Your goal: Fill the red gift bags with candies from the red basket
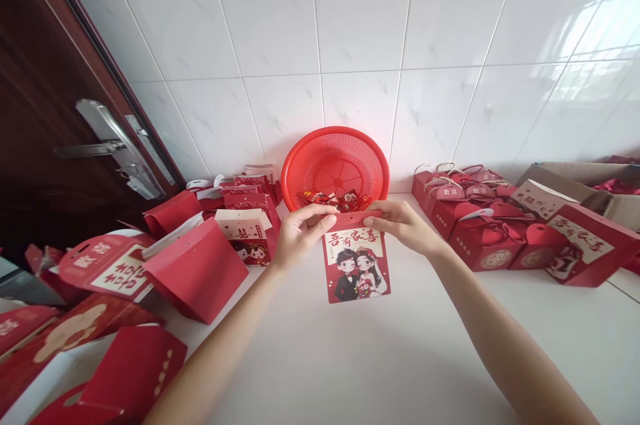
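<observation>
Between both hands I hold a red and cream paper gift box upright over the white surface, its front printed with a cartoon bride and groom. My left hand pinches the top left corner of its folded red flap. On the top right corner, my right hand grips with thumb and fingers. Just behind the box, a red plastic basket leans against the wall, with wrapped candies low inside it. The box's back and inside are hidden from me.
Open red gift boxes crowd the left side beside a dark door with a metal handle. At right stand several closed red boxes, some with rope handles, and a cardboard carton. White tiled wall rises behind.
</observation>
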{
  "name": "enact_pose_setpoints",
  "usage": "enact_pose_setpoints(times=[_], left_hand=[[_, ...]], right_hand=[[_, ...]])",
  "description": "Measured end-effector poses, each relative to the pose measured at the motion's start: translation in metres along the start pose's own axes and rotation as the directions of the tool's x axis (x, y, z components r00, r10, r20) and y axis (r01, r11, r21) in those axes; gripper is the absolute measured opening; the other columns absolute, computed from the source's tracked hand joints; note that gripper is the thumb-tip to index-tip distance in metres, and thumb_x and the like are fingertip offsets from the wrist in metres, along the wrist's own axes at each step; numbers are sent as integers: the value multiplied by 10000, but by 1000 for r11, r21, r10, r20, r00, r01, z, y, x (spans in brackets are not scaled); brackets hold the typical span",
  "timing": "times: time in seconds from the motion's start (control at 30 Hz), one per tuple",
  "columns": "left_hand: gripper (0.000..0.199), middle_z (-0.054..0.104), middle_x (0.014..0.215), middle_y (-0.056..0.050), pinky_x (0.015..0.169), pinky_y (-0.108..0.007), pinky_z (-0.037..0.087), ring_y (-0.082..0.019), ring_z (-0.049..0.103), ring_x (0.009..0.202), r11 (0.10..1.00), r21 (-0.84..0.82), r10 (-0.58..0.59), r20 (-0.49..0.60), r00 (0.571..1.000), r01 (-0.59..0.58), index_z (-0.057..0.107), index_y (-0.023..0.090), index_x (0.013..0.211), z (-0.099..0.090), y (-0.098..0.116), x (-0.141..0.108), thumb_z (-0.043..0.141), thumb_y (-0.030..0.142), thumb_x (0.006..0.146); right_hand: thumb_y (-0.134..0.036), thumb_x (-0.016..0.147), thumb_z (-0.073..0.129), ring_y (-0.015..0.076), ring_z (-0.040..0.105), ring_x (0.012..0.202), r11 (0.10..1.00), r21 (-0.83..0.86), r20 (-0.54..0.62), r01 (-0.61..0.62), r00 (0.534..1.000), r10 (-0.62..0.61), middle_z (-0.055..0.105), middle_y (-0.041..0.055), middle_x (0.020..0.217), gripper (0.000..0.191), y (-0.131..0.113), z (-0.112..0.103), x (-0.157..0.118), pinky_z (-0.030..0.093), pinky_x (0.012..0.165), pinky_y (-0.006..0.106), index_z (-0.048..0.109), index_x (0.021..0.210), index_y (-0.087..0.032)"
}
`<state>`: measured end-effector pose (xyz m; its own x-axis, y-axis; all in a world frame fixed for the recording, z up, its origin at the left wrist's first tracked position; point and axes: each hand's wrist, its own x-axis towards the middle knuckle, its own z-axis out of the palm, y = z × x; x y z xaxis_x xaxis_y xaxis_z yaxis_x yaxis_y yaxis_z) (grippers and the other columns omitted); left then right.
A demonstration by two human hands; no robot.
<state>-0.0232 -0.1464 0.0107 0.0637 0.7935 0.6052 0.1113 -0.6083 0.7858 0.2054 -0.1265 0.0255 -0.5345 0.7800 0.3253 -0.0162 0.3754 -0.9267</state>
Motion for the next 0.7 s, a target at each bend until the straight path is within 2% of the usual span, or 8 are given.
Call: enact_pose_setpoints(times=[0.2,0.3,0.4,0.53,0.6,0.63,0.67,0.7], left_hand=[[279,781,954,-91,790,-312,612,-219,747,865,999,37,-31,-54,998,33,730,154,919,5,1,-4,784,381,765],[216,774,961,-76,803,-287,614,-202,746,878,999,52,0,24,1000,-1,722,163,923,9,5,-9,746,347,812],[174,761,992,-60,825,-262,612,-183,739,905,996,79,28,149,988,-40,724,181,968,14,8,-14,707,308,850],[232,741,1033,-61,868,-281,609,-184,730,923,990,120,41,265,963,-75,710,199,1073,14,9,-15,689,309,870],[226,733,1054,-62,875,-291,609,-196,721,945,985,152,36,271,962,-80,726,212,1047,11,8,-12,693,345,867],[210,730,1070,-60,887,-291,604,-205,712,981,982,171,32,269,963,-80,740,223,1015,9,7,-10,692,364,867],[195,730,1083,-56,904,-290,597,-214,700,1023,979,184,32,268,963,-84,752,234,981,7,6,-9,692,379,865],[188,733,1082,-51,910,-289,594,-220,694,1042,978,191,36,263,964,-88,761,244,953,5,5,-7,694,394,861]], right_hand=[[-531,858,675,183,663,788,1000,-26,37,2,999,-1,714,54,845,377,-1,2,-6,546,714,304,698,896,-156],[-521,860,677,198,680,830,1000,-28,13,7,1000,-7,726,61,881,369,1,2,-14,557,755,319,705,920,-158],[-520,866,666,193,673,775,993,-114,-36,7,999,-11,717,55,832,366,3,-3,-29,553,701,304,715,887,-158],[-502,875,653,181,635,708,939,-343,-240,-16,968,-71,706,54,784,342,-2,-30,-69,511,629,281,728,841,-170],[-499,855,672,181,617,668,899,-436,-425,-54,893,-152,692,48,747,318,-10,-54,-99,490,587,283,734,839,-188],[-507,831,693,183,608,645,884,-463,-527,-71,824,-210,686,46,735,311,-15,-67,-117,480,562,287,737,837,-199],[-516,807,712,185,604,643,867,-492,-625,-85,728,-283,682,47,740,310,-21,-81,-135,481,566,297,739,840,-208],[-533,778,731,185,591,627,852,-513,-720,-106,595,-359,669,47,728,323,-26,-95,-155,479,564,308,734,826,-213]])
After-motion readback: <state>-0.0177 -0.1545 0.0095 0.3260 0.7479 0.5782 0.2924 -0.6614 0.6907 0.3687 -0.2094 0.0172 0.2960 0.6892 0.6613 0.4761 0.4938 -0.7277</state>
